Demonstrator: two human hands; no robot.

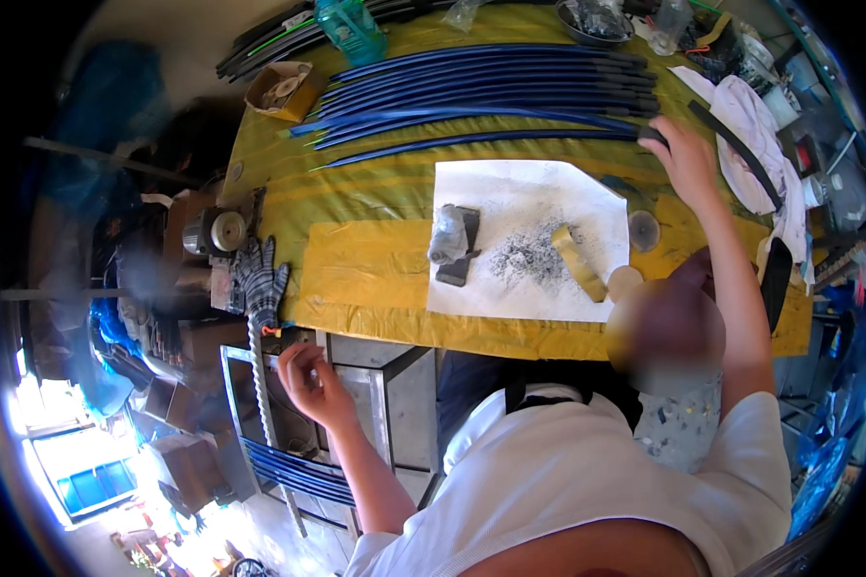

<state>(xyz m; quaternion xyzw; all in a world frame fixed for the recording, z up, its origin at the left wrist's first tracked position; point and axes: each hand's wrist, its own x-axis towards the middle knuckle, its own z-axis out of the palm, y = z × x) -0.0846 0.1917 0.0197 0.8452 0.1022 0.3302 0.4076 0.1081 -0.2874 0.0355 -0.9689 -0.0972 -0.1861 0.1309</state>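
My right hand (683, 163) is closed on the dark end of a long blue rod (481, 137), the nearest one on the table. Just beyond it, several more blue rods (471, 82) with black ends lie side by side in a row. Off the table's front edge at the left, my left hand (310, 387) hangs with loosely bent fingers apart and nothing in it. White paper (524, 183) lies between me and the rods. On it are dark grit (529, 260), a curved tan strip (579, 264) and a dark block (460, 245) with a greyish lump against it.
Yellow plastic sheeting (366, 279) covers the table. A small box (281, 91) and a teal bottle (351, 34) stand at the back left. Gloves (260, 274) hang at the left edge. More blue rods (298, 471) rest on a metal frame below. White cloth (755, 144) lies at the right.
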